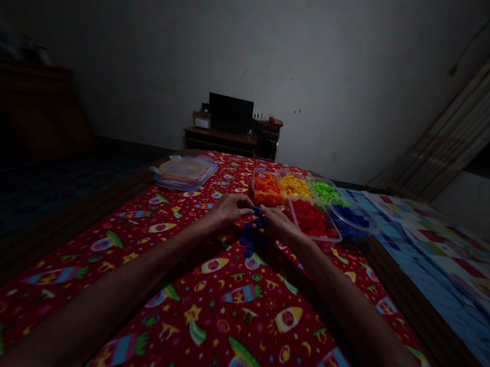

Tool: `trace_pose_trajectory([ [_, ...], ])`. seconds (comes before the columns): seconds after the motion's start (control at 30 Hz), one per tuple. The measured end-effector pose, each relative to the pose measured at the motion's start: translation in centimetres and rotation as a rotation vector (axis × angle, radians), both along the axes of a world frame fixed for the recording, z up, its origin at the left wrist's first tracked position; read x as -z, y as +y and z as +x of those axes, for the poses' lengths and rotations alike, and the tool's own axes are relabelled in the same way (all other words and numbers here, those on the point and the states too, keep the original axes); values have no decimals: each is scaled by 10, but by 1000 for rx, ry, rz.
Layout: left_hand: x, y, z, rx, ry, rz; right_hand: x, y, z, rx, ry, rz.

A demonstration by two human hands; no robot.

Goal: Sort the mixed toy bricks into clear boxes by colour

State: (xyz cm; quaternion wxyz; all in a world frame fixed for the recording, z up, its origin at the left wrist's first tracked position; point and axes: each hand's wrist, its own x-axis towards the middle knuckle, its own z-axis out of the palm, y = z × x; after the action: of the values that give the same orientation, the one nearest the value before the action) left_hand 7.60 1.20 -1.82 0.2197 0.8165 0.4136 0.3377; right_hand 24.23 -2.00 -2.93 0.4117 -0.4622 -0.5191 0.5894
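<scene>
Hands: 2, left hand point(228, 210), right hand point(278, 224)
Clear plastic tubs, right of centre: 5, orange tub point(266, 188), yellow tub point(294, 185), green tub point(324, 191), red tub point(313, 220), blue tub point(350, 223)
Flat clear container, far left: 1 point(184, 172)
Loose blue pieces, between hands: about 5 point(249, 240)
Monitors, far: 1 point(230, 113)
Wooden stands, far: 1 point(218, 139)

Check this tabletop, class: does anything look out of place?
A small cluster of blue pieces lies loose on the red rocket-print cloth beside the right hand, outside the blue-filled tub, while the other colours sit in their tubs.
</scene>
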Motion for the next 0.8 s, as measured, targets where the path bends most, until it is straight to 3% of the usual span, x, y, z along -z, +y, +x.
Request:
trace_pose_trajectory([
  [0.07, -4, -10, 7, 8, 44, 53, 1, -1, -4, -10, 210, -150],
  [0.17, -4, -19, 13, 12, 89, 97, 2, 0, -7, 13, 342, -265],
  [0.37, -1, -15, 12, -29, 6, 91, -3, 5, -1, 25, 342, -211],
  [0.5, -5, -11, 8, -72, -13, 158, -18, 9, 18, 17, 261, -110],
  [0.63, -5, -7, 3, -44, 29, 191, -46, 11, 68, 219, -17, 184],
  [0.8, 2, -3, 0, 4, 93, 140, -63, 10, 157, 757, -897, 585],
])
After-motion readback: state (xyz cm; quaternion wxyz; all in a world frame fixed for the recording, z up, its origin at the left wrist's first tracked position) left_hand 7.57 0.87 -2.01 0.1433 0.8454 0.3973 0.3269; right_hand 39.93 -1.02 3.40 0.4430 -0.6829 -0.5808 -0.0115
